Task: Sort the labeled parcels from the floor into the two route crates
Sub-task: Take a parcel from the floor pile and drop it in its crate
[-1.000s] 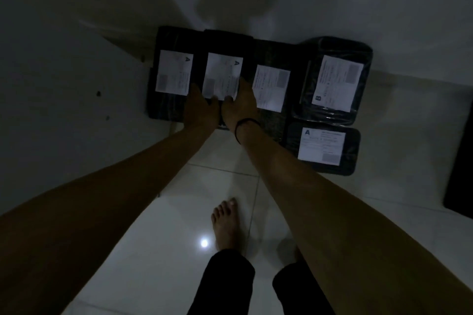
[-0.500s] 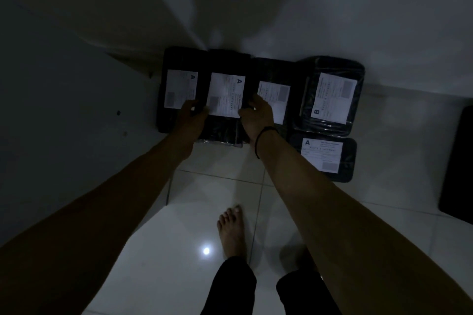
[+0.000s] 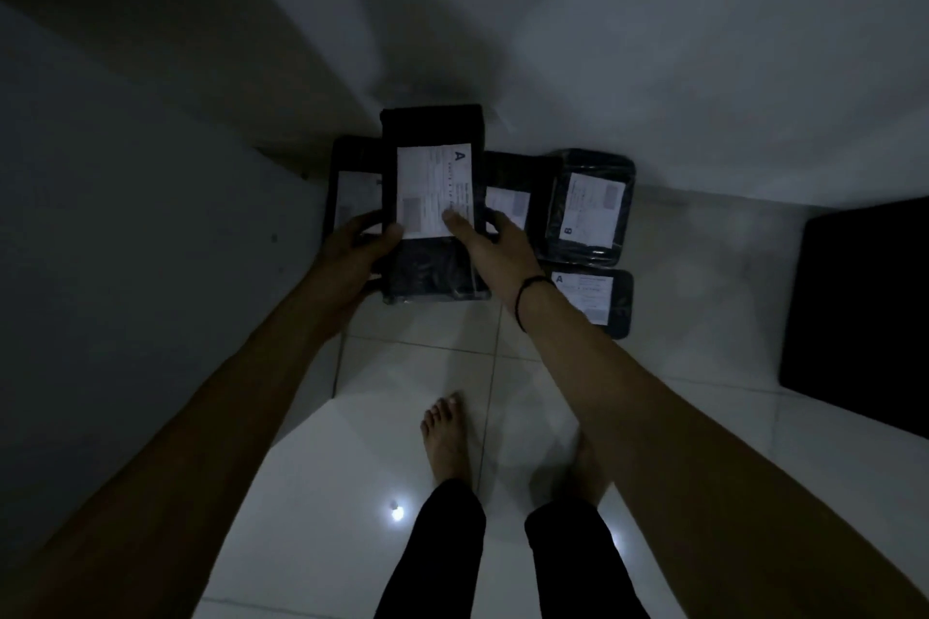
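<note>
Parcel marked A point(image 3: 432, 196) raised clear of the floor row, clamped at both long edges: left hand point(image 3: 359, 246) on its left side, right hand point(image 3: 490, 241) on its right, thumb point(image 3: 455, 219) pressing the label. Best to keep the label facing up to confirm the route letter. Neighbouring parcels point(image 3: 588, 206) remain on the tile floor point(image 3: 402, 392). Dark object at right point(image 3: 864, 307), possibly a crate; cannot tell.

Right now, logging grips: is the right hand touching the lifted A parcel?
Touching. The head view shows the right hand with its thumb pressed on the white label of the lifted A parcel; the left hand grips the opposite edge.
</note>
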A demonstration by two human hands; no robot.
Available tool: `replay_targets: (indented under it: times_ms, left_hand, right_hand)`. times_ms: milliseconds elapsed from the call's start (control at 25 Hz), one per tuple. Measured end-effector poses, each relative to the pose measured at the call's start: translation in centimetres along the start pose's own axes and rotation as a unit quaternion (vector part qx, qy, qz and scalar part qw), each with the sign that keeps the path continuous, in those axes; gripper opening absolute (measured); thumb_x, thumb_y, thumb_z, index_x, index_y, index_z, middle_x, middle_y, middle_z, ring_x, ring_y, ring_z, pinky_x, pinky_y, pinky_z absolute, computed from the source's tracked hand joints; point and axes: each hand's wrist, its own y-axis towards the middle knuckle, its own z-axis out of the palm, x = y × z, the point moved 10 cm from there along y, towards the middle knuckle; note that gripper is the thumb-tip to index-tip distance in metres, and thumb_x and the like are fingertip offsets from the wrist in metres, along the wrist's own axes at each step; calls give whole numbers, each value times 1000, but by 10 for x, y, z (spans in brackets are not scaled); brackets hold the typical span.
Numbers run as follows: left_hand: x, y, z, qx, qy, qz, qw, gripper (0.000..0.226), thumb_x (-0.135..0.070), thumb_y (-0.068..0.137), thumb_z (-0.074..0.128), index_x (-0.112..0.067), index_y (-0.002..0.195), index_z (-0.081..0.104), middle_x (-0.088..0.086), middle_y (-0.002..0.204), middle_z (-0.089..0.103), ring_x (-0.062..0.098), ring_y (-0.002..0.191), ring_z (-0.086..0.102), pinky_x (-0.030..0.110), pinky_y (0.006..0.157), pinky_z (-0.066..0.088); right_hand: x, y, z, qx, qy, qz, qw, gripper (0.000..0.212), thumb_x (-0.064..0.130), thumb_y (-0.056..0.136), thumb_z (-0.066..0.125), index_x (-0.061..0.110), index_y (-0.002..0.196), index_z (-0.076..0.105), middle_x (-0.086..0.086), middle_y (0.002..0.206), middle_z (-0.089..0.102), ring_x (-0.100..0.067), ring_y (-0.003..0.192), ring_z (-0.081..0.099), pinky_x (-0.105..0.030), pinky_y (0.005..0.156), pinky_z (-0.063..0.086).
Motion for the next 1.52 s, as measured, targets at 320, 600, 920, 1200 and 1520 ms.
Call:
replay_targets:
  times_ms: [320,600,920,1200,1520]
  left_hand:
    - [-144,-157,127,89,75,48,992,47,-59,83,62,-23,112,64,4,110,71,19,97,71,34,78,59]
    - [-150,-271,340,221,177,76,956,67,-48,64,76,-11,118,62,11,108,73,24,100,71,35,81,59]
    - [-46,-387,548,244,16,69,967,47,-28,89,62,-15,133,53,10,128,65,24,116,64,36,90,57]
    - [24,-378,660,201,46,10,978,60,-36,78,74,-11,129,55,9,122,68,26,110,67,38,85,57]
    - [88,-271,775,141,47,-53,988,68,-38,75,74,-10,133,54,9,123,67,22,107,67,29,76,58]
  right_hand:
    - [67,-195,-148,35,75,-54,995,53,43,78,76,26,127,62,5,120,69,-15,111,66,-38,101,50]
    - [31,-337,-351,4,-37,-75,997,61,44,76,78,26,131,58,7,120,68,-10,109,66,-35,99,51]
    - [-48,-503,-592,-322,-60,-195,925,103,64,65,76,25,148,29,4,146,42,-10,133,42,-38,111,40]
    - [-93,-518,-669,-310,-443,-164,825,128,81,58,64,24,154,3,-5,160,14,-24,146,18,-48,117,17]
    - [-180,-387,-746,-217,-390,-37,894,130,71,58,68,23,154,-5,-9,139,32,-28,123,36,-45,99,41]
